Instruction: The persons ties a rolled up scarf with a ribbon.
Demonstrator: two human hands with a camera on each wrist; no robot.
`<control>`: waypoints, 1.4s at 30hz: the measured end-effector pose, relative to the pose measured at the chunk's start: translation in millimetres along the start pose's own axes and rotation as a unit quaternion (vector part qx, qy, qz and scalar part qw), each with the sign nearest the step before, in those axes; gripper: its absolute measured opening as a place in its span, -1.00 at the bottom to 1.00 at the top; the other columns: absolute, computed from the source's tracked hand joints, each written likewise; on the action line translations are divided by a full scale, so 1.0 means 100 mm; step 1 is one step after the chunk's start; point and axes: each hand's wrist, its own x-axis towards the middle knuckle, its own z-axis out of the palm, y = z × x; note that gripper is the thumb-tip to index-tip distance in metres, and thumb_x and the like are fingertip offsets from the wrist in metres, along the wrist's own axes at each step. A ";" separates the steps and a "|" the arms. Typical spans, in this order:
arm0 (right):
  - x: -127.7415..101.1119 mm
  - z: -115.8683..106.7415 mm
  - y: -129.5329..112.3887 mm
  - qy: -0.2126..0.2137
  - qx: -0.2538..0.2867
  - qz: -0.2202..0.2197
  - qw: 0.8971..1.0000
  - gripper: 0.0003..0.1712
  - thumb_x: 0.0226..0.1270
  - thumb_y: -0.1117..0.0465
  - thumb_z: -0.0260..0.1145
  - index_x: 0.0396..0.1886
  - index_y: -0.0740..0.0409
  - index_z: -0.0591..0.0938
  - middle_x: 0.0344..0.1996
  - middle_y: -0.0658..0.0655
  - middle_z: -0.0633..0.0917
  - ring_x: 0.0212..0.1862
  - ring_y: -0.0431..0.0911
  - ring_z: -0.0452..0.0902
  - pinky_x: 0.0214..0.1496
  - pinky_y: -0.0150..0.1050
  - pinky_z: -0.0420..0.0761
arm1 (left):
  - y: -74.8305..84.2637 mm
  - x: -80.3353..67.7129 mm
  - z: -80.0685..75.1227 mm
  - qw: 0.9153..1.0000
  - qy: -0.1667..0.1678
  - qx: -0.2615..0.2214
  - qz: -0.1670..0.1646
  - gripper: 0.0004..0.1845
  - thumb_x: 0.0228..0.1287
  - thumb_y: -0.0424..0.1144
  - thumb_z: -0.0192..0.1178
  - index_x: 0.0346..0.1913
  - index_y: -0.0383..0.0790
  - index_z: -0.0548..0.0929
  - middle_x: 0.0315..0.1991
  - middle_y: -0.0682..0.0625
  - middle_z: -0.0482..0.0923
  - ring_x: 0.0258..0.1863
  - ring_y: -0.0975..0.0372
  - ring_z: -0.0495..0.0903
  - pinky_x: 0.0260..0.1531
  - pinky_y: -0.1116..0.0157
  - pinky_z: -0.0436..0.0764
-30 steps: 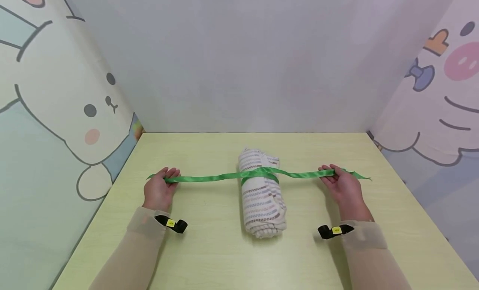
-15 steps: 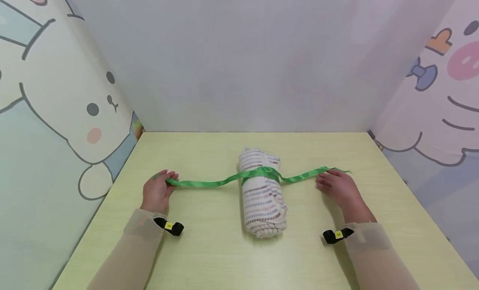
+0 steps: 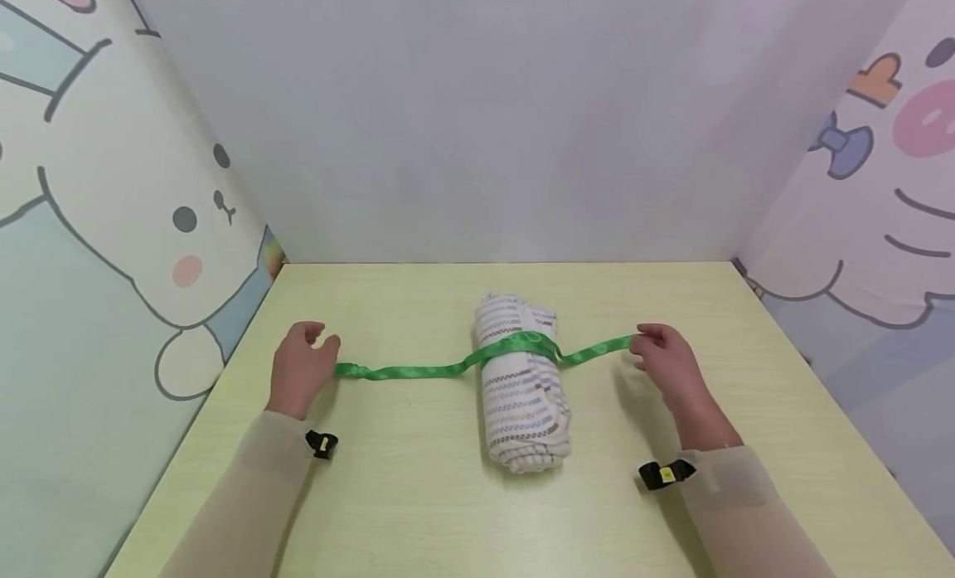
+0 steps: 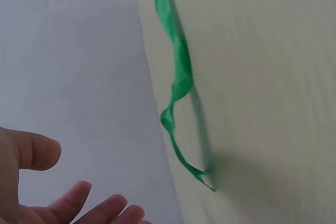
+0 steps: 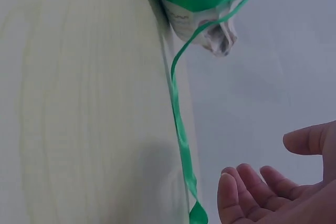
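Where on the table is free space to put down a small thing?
The table is bare along its near edge in front of the rolled towel, and behind the towel toward the wall. The middle strip is crowded: the green ribbon crosses it between both hands.

1. Bright, even light is filling the head view; it seems to be coming from above, and no glare is showing on the yellow-green table (image 3: 448, 512).
2. Soft, faint shadows are lying under the rolled striped towel (image 3: 522, 387) and beside the right hand (image 3: 667, 364) and left hand (image 3: 300, 371).
3. The wide lens is bending the cartoon wall panels (image 3: 112, 230) outward at the head view's edges.
4. The left wrist view is smearing with motion blur: the green ribbon (image 4: 178, 77) and its shadow are looking streaked, and the fingers (image 4: 79, 195) are soft.
5. The right wrist view is holding sharper, though the near fingers (image 5: 252, 190) are slightly out of focus.
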 end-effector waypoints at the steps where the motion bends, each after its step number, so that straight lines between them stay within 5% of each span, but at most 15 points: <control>1: -0.01 0.02 -0.02 -0.011 -0.006 -0.012 1.000 -0.33 0.65 0.04 0.06 0.52 0.37 0.25 0.29 0.38 0.44 0.27 0.18 0.45 0.20 -0.12 0.58 | 0.04 0.00 -0.01 1.000 -0.006 0.010 0.009 -0.39 0.56 0.01 -0.01 0.44 -0.36 0.36 0.40 -0.34 0.36 0.39 -0.20 0.32 0.30 -0.17 0.37; 7: -0.07 0.19 -0.18 -0.081 -0.095 -0.082 0.989 -0.33 0.64 -0.05 0.12 0.48 0.32 0.32 0.33 0.36 0.45 0.37 0.26 0.35 0.30 0.17 0.47 | 0.38 -0.05 0.08 0.993 -0.083 0.046 0.064 -0.41 0.58 0.01 0.02 0.43 -0.34 0.36 0.40 -0.33 0.38 0.38 -0.18 0.35 0.30 -0.17 0.39; 16: -0.14 0.43 -0.35 -0.125 -0.179 -0.176 0.960 -0.41 0.60 -0.03 0.21 0.39 0.27 0.44 0.29 0.30 0.53 0.31 0.24 0.44 0.33 0.22 0.42 | 0.83 -0.19 0.41 0.964 -0.193 0.039 0.176 -0.46 0.54 0.02 0.14 0.41 -0.20 0.44 0.39 -0.11 0.44 0.41 -0.08 0.37 0.33 -0.10 0.41; 27: -0.05 0.61 -0.45 -0.147 -0.220 -0.250 0.931 -0.39 0.60 -0.10 0.19 0.39 0.21 0.45 0.28 0.21 0.54 0.31 0.14 0.44 0.30 0.16 0.47 | 1.17 -0.27 0.75 0.934 -0.250 0.078 0.245 -0.52 0.51 -0.01 0.20 0.35 -0.13 0.51 0.30 0.02 0.51 0.34 0.09 0.44 0.29 0.02 0.47; 42: 0.20 0.79 -0.49 -0.158 -0.153 -0.229 0.948 -0.56 0.55 -0.15 0.24 0.07 0.11 0.57 -0.18 0.11 0.58 -0.14 0.00 0.50 -0.09 -0.06 0.53 | 1.25 -0.19 1.16 0.926 -0.266 0.039 0.266 -0.69 0.46 -0.03 0.30 0.09 -0.09 0.57 -0.14 0.08 0.55 -0.11 0.18 0.54 -0.09 0.21 0.57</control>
